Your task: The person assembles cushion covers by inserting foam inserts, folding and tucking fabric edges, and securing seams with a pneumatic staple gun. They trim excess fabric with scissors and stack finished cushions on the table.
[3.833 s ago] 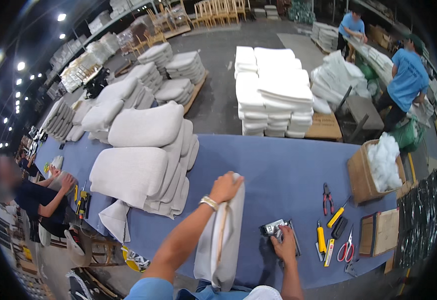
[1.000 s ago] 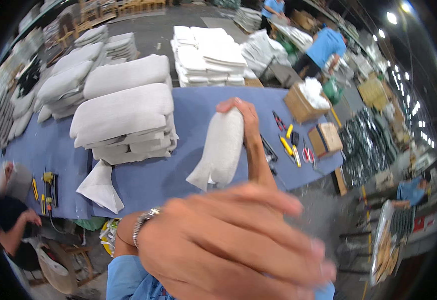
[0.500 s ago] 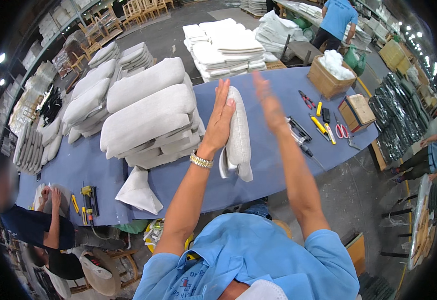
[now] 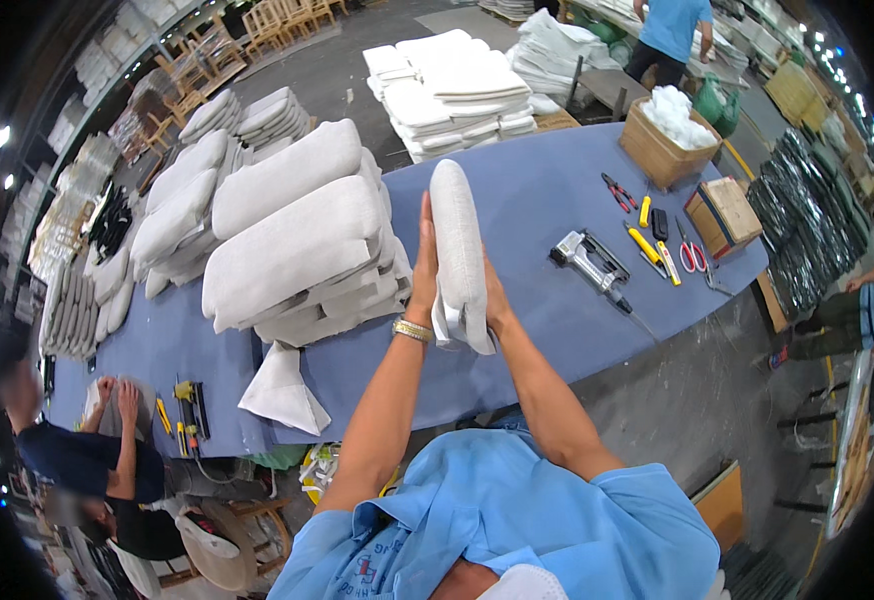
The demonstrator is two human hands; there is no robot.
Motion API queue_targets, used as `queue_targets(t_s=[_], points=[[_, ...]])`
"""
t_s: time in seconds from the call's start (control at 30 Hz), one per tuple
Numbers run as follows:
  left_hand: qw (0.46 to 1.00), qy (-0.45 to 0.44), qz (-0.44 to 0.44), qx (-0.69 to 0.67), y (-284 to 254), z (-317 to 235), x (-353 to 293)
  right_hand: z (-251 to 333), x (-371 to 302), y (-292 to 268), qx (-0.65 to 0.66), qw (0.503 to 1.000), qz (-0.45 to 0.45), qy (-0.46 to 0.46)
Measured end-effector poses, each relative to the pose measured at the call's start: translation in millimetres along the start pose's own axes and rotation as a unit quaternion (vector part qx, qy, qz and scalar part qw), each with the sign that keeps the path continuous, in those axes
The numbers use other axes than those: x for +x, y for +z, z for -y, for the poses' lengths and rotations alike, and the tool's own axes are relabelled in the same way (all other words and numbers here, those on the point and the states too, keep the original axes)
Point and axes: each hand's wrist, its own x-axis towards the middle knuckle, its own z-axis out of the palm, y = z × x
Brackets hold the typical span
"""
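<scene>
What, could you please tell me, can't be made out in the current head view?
All in the head view:
- Right hand: fingers mostly hidden by the cushion.
- Left hand: palm hidden, turned toward the cushion.
- Far worker: head cut off by the top edge.
- Box: inside covered by white stuffing.

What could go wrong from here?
The pale cushion, on edge between the left hand and right hand, might tip if either eases off. The uneven cushion stack beside the left hand could shift if bumped. The staple gun, lying rightward, might get knocked.
</scene>
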Motion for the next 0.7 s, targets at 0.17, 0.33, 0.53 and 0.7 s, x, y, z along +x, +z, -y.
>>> queue_targets(t_s=[0.17, 0.33, 0.53, 0.7], points=[[0.892, 0.187, 0.005, 0.412, 0, 79, -37, -72, 14, -82, 0.055, 0.998, -0.029, 0.006], [0.986, -0.039, -0.032, 0.16, 46, 27, -20, 38, 15, -28, 0.093, 0.988, -0.112, 0.057], [0.971, 0.043, -0.057, 0.227, 135, -3, 13, 111, 47, -63, 0.007, 0.995, -0.075, -0.068], [0.966, -0.026, -0.158, 0.204, 124, 19, 32, 82, 45, -85, -0.204, 0.974, -0.1, -0.018]])
